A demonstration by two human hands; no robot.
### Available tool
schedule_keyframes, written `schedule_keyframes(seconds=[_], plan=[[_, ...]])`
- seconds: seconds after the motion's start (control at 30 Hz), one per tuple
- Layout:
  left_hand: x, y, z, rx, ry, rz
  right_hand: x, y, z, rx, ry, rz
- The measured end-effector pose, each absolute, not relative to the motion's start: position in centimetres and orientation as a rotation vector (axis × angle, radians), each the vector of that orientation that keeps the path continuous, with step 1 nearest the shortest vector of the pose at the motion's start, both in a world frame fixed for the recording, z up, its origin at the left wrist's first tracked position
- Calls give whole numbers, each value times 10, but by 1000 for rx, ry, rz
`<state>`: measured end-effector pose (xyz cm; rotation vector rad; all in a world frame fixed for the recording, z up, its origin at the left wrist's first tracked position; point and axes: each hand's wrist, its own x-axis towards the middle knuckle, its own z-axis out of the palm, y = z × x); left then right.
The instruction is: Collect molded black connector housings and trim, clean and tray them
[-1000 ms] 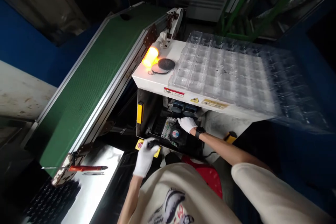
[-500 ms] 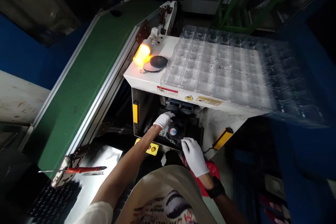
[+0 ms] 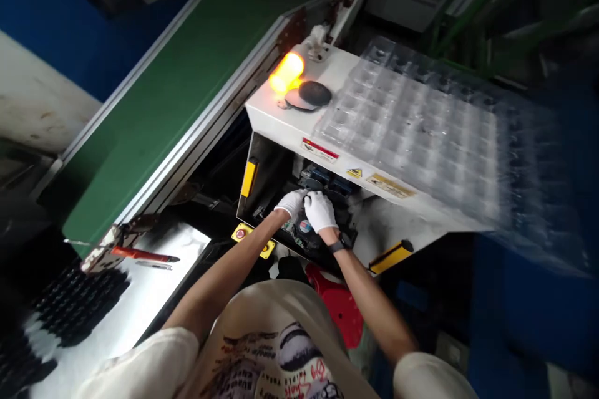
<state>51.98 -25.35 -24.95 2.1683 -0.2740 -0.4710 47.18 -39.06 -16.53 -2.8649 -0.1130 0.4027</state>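
Observation:
Both my hands wear white gloves and reach into the open bay under a white machine housing (image 3: 285,124). My left hand (image 3: 290,202) and my right hand (image 3: 319,210) sit side by side, touching, over a dark assembly with a small round fan (image 3: 305,226) and a circuit board. The fingers of both curl down onto parts inside the bay; what they grip is hidden. A black watch is on my right wrist (image 3: 336,247).
A stack of clear plastic blister trays (image 3: 421,137) covers the housing top beside a lit orange lamp (image 3: 286,72) and a dark disc (image 3: 315,93). A green conveyor belt (image 3: 187,75) rises at left. A yellow button box (image 3: 253,240), red stool (image 3: 339,305), red-handled tool (image 3: 140,254) lie nearby.
My right hand has come up from near the stool into the bay beside my left hand. The view has shifted, moving the machine to the right in the frame.

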Motion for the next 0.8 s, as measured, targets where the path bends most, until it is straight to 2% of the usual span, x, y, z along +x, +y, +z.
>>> schedule_keyframes(seconds=[0.17, 0.37, 0.57, 0.7, 0.8], plan=[[457, -240, -248, 2024, 149, -340, 525, -369, -197, -2907, -307, 649], [320, -170, -234, 1594, 507, -276, 540, -370, -218, -2992, -487, 842], [164, -94, -241, 1177, 1256, 87, 548, -358, -231, -3087, -608, 906], [83, -89, -253, 975, 1743, 270, 545, -362, -236, -3085, -641, 857], [58, -99, -264, 915, 1851, 234, 544, -363, -240, -3083, -626, 825]])
